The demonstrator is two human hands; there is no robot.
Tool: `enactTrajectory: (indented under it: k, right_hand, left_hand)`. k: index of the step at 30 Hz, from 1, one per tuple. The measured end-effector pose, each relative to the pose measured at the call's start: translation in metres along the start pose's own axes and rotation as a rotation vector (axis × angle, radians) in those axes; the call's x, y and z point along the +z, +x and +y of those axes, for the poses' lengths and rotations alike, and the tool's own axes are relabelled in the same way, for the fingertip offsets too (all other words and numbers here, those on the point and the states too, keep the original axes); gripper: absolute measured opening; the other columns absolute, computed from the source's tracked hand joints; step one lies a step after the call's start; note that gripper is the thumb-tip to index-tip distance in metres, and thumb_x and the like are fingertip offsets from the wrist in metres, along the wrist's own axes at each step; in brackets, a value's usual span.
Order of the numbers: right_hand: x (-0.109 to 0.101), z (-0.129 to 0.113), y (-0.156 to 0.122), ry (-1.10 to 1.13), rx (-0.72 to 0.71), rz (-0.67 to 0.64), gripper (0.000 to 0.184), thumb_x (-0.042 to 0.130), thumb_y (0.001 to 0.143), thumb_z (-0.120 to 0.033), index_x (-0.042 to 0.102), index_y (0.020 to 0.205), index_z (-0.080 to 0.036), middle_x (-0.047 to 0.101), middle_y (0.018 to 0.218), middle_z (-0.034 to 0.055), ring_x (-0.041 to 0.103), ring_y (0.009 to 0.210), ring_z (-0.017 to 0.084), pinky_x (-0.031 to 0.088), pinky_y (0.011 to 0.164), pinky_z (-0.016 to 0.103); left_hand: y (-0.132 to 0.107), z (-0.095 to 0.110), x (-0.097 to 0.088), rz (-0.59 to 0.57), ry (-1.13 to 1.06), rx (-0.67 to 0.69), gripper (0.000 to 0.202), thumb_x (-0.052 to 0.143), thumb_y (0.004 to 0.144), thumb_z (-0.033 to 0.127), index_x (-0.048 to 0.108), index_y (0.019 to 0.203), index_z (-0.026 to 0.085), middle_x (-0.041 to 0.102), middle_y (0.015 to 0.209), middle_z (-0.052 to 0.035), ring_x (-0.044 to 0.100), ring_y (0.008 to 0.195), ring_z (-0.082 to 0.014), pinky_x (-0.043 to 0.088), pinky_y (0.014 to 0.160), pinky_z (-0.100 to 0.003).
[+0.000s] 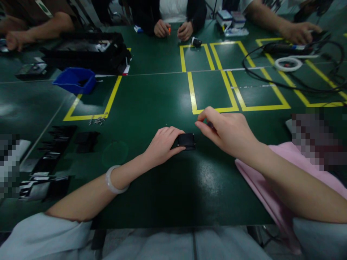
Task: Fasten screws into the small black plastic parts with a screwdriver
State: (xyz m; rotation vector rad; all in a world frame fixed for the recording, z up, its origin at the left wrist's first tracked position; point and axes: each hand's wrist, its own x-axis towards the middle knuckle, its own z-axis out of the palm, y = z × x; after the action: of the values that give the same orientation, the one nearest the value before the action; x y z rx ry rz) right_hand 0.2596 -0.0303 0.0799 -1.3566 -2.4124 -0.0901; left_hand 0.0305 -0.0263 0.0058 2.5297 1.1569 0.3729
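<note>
Glossy green tabletop (151, 195): left hand (164, 142) pinched black block (187, 141), couldn't tell if right hand (229, 130) held anything; slack left grip risked block skidding.

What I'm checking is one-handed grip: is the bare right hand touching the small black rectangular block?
Apart. The head view shows green tabletop between the bare right hand and the small black block.
</note>
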Motion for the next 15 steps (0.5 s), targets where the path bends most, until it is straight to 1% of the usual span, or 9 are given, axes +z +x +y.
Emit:
enactTrajectory:
  k: [5,9,11,15]
  right_hand:
    - [0.0,0.001,0.021,0.002,0.013,-0.09,0.022,0.043,0.1,-0.029,0.06,0.11,-0.018,0.068,0.069,0.0007,0.059,0.058,0.016,0.025,0.056,0.026]
    - [0.002,-0.003,0.025,0.008,0.01,-0.074,0.026,0.039,0.099,-0.024,0.058,0.115,-0.017,0.068,0.072,0.0014,0.058,0.059,0.016,0.026,0.057,0.027]
    - [0.004,-0.005,0.023,-0.003,0.023,-0.052,0.027,0.037,0.1,-0.026,0.059,0.113,-0.016,0.068,0.071,0.0016,0.058,0.058,0.016,0.026,0.057,0.027]
    - [0.005,-0.004,0.016,-0.068,0.04,-0.028,0.034,0.036,0.103,-0.039,0.061,0.103,-0.016,0.066,0.066,0.0031,0.058,0.058,0.018,0.024,0.056,0.028]
  left_hand:
    - [0.007,-0.007,-0.002,0.012,0.002,-0.011,0.033,0.06,0.097,0.041,0.055,0.121,0.019,0.064,0.118,-0.0085,0.057,0.11,-0.0267,0.04,0.099,-0.042]
    - [0.011,-0.011,-0.004,0.023,0.006,-0.01,0.034,0.063,0.096,0.038,0.055,0.122,0.018,0.064,0.117,-0.0089,0.057,0.11,-0.0269,0.04,0.1,-0.042]
    - [0.012,-0.011,-0.004,0.021,0.017,-0.011,0.034,0.064,0.096,0.038,0.056,0.121,0.017,0.064,0.117,-0.0092,0.057,0.11,-0.0269,0.04,0.1,-0.042]
    - [0.012,-0.011,-0.005,0.02,0.04,-0.02,0.035,0.065,0.095,0.04,0.056,0.12,0.018,0.064,0.117,-0.0092,0.057,0.11,-0.0271,0.039,0.101,-0.043]
